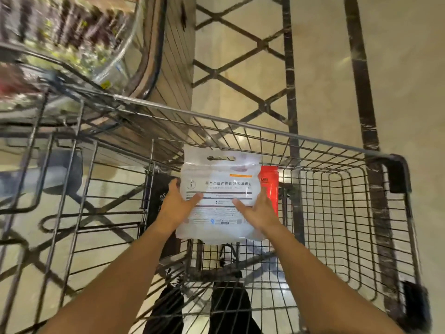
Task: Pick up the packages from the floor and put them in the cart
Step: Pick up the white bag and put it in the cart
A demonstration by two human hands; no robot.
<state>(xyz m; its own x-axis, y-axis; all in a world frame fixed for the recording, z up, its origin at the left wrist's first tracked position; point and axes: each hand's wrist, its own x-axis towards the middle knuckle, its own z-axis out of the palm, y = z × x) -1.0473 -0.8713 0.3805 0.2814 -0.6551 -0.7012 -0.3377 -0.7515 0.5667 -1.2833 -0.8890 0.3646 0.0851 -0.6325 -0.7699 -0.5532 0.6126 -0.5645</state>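
Observation:
A white plastic package [222,174] with printed text and a cut-out handle hangs inside the wire cart [337,213]. My left hand [177,203] grips its left edge and my right hand [258,212] grips its right edge, thumbs on the front. Behind the white package a red package [270,186] shows at its right side; whether my right hand also holds it I cannot tell. The cart's floor under the package is mostly hidden.
The cart's metal rim [216,116] runs across the view, with black corner guards at the right [397,174]. A folded child-seat frame [72,189] is at the left. Blurred shelving [60,32] stands at top left. My dark trouser legs [228,307] show through the wire.

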